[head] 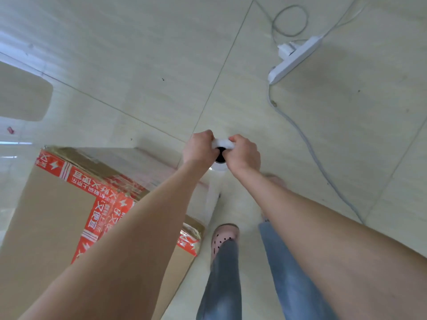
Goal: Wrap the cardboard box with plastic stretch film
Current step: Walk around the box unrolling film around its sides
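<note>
A tall cardboard box (pixel 53 218) with red printed tape stands on the floor at the lower left. Clear stretch film (pixel 161 167) runs from the box's far side toward a white roll of film (pixel 222 144) held upright, its dark core hole facing me. My left hand (pixel 199 147) grips the roll's top rim from the left. My right hand (pixel 243 153) grips the same rim from the right. The roll's lower part (pixel 213 195) hangs below my hands, to the right of the box.
A white power strip (pixel 295 58) with a plug and trailing grey cable (pixel 307 144) lies on the tiled floor at the upper right. My legs in blue jeans and a pink perforated shoe (pixel 224 236) stand right of the box.
</note>
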Demonstrator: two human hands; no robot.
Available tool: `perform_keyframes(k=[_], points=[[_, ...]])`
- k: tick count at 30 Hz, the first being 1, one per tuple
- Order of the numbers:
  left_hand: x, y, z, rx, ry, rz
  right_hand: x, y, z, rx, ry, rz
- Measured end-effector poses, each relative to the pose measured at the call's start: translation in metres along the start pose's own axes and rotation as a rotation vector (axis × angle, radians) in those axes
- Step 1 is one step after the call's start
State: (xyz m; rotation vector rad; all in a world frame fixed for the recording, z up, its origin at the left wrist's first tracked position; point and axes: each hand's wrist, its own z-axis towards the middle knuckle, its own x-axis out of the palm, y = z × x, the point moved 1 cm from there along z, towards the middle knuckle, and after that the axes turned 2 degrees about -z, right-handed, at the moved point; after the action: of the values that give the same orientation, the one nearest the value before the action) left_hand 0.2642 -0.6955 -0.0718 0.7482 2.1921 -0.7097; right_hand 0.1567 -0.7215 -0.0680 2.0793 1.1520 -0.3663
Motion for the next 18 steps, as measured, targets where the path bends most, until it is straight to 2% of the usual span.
perform_keyframes(k=[4,7,10,12,16,18], points=[[-0.009,0.019,0.005,-0.247,-0.120,-0.217,0.007,0.023,0.015,-0.062,0.005,0.022],[-0.015,0.027,0.008,-0.425,-0.170,-0.416,0.016,0.039,0.019,-0.089,0.111,0.008],[-0.024,0.032,0.011,-0.498,-0.149,-0.472,0.022,0.056,0.027,-0.114,0.181,-0.005],[-0.032,0.033,0.012,-0.455,-0.118,-0.383,0.022,0.066,0.032,-0.113,0.213,-0.035],[-0.044,0.025,0.017,-0.173,-0.059,-0.078,0.023,0.072,0.032,-0.128,0.262,-0.110],[-0.047,0.021,0.020,-0.095,-0.034,-0.006,0.022,0.073,0.031,-0.143,0.259,-0.110]])
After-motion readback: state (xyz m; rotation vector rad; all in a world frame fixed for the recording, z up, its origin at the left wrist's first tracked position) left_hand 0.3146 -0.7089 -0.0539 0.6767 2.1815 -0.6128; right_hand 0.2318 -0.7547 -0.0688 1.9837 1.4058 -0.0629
